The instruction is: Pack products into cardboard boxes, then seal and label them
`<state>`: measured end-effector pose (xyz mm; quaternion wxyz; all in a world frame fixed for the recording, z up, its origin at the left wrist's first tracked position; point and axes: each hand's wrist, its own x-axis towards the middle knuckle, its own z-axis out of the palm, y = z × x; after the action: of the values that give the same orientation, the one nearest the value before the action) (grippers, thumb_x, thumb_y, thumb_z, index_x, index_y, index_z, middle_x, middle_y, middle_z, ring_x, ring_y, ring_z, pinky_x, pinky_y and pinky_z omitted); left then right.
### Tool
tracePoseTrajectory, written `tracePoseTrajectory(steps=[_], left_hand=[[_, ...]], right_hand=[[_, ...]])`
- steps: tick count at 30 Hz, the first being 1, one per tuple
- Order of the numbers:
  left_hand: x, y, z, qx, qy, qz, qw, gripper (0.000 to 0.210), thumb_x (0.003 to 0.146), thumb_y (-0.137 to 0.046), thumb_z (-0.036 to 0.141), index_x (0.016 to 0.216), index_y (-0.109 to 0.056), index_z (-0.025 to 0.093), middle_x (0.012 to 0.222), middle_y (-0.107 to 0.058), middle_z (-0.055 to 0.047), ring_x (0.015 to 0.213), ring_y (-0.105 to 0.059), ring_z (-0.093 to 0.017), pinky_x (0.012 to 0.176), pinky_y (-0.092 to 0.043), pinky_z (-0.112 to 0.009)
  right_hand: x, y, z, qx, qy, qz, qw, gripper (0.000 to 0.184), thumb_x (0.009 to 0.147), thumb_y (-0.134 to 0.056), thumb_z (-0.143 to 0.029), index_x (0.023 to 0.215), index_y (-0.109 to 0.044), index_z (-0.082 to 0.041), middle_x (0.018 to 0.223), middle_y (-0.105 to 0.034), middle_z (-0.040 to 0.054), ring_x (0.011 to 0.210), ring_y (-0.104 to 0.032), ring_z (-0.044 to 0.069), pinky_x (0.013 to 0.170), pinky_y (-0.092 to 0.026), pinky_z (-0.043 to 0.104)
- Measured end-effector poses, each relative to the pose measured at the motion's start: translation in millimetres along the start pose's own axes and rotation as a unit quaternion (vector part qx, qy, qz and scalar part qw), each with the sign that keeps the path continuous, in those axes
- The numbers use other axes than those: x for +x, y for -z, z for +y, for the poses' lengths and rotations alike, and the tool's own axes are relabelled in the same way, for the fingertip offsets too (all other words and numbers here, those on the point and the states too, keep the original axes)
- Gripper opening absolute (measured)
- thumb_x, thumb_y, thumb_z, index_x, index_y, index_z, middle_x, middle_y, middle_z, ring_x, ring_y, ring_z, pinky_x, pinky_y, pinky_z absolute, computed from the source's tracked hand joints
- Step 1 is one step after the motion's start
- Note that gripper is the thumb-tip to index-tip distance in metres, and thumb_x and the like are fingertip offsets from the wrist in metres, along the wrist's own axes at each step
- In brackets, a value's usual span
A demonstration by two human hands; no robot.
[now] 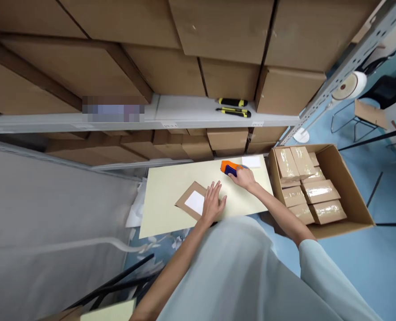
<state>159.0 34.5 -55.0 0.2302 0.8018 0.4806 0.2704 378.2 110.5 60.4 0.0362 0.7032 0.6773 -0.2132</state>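
A small flat cardboard box (187, 206) with a white label (195, 202) on top lies on the cream tabletop (166, 185). My left hand (212, 201) rests at its right edge, fingers stretched out and apart, covering part of the box and label. To the right and farther back, my right hand (245, 177) is closed around an orange and dark blue tape dispenser (230, 167), whose orange end points left. Part of the dispenser is hidden by the hand. Behind it lies a white pad or stack of paper (252, 161).
A large open carton (352, 191) holding several taped boxes stands right of the table. Shelves with cardboard boxes (231, 35) rise in front, with yellow-black cutters (233, 108) on one shelf (184, 109). A white fan (350, 85) and a chair (368, 111) stand at right.
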Motion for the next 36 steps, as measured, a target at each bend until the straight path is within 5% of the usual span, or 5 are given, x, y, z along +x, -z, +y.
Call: tracePoseTrajectory(steps=[10, 14, 19, 26, 36], left_hand=[[175, 102.9, 38, 0.02, -0.077, 0.193, 0.978, 0.069, 0.1, -0.055, 0.025, 0.169, -0.046, 0.016, 0.174, -0.052, -0.018, 0.164, -0.047, -0.033, 0.135, -0.039, -0.054], [228, 142.6, 38, 0.035, -0.031, 0.203, 0.978, 0.073, 0.098, -0.056, 0.026, 0.169, -0.046, 0.017, 0.18, -0.044, -0.015, 0.164, -0.046, -0.033, 0.134, -0.04, -0.053], [277, 169.1, 36, 0.031, 0.045, 0.143, 0.988, 0.079, 0.093, -0.056, 0.023, 0.17, -0.045, 0.01, 0.183, -0.037, -0.017, 0.165, -0.043, -0.037, 0.135, -0.039, -0.056], [265, 167.6, 23, 0.037, 0.082, 0.087, 0.992, 0.082, 0.092, -0.054, 0.016, 0.173, -0.044, 0.014, 0.185, -0.035, -0.012, 0.169, -0.037, -0.036, 0.139, -0.034, -0.053], [155, 130.2, -26, -0.021, 0.095, 0.243, 0.965, 0.073, 0.098, -0.055, 0.023, 0.17, -0.046, 0.018, 0.18, -0.044, -0.016, 0.169, -0.039, -0.037, 0.138, -0.034, -0.063]], right_hand=[[62, 128, -75, 0.069, 0.106, 0.098, 0.987, 0.053, 0.107, -0.052, -0.038, 0.151, -0.055, -0.008, 0.121, -0.082, 0.0231, 0.113, -0.081, 0.042, 0.096, -0.061, 0.046], [104, 176, -96, 0.039, 0.2, 0.122, 0.971, 0.052, 0.108, -0.043, -0.028, 0.153, -0.051, -0.003, 0.127, -0.079, 0.0265, 0.115, -0.079, 0.042, 0.101, -0.06, 0.051], [151, 204, -120, -0.051, 0.182, 0.132, 0.973, 0.048, 0.106, -0.042, -0.016, 0.15, -0.056, -0.003, 0.136, -0.076, 0.0286, 0.13, -0.074, 0.039, 0.115, -0.053, 0.049], [188, 200, -142, -0.097, 0.172, 0.111, 0.974, 0.035, 0.106, -0.053, -0.019, 0.137, -0.066, -0.011, 0.138, -0.077, 0.0237, 0.135, -0.071, 0.035, 0.121, -0.047, 0.044], [192, 184, -138, -0.074, 0.168, 0.207, 0.961, 0.054, 0.105, -0.047, -0.017, 0.157, -0.054, -0.003, 0.159, -0.057, 0.0315, 0.15, -0.052, 0.039, 0.129, -0.037, 0.058]])
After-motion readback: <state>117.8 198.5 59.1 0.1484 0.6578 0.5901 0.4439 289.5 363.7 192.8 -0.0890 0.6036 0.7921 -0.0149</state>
